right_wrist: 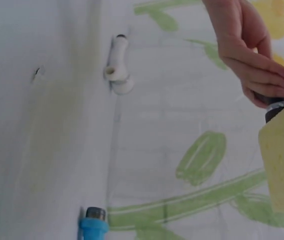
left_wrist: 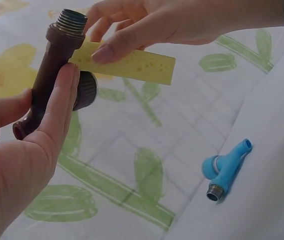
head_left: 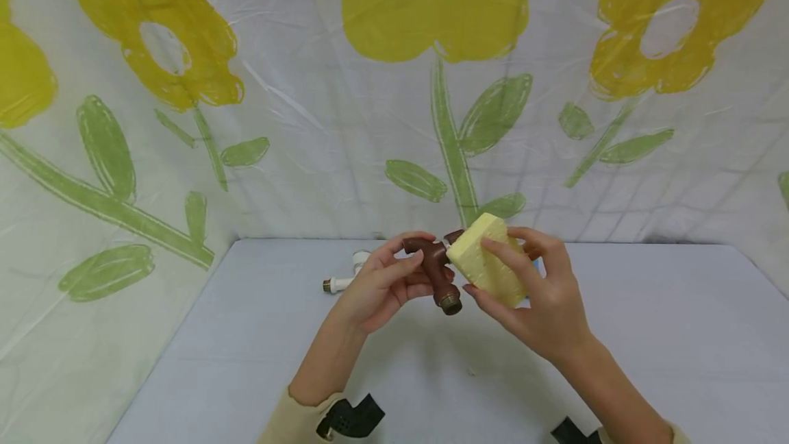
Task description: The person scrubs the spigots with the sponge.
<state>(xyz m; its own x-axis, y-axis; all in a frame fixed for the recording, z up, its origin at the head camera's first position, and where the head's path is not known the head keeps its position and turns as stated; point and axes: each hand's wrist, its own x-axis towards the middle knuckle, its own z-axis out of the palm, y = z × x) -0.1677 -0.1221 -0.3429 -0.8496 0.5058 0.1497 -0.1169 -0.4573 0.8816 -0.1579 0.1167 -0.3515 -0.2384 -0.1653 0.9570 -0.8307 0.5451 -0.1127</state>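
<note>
A brown water tap with a threaded metal end is pinched between the thumb and fingers of my left hand. It is tilted, its threaded end pointing down toward me in the head view. My right hand grips a pale yellow sponge by its sides. The sponge overlaps the tap's knob side in the head view. In the left wrist view, the sponge lies right behind the tap, below its threaded end, and a dark ribbed knob shows beside my fingers.
A white tap lies on the pale table behind my left hand. A blue tap lies farther right, mostly hidden behind the sponge in the head view. A flower-printed sheet hangs along the table's back edge. A small speck is on the table.
</note>
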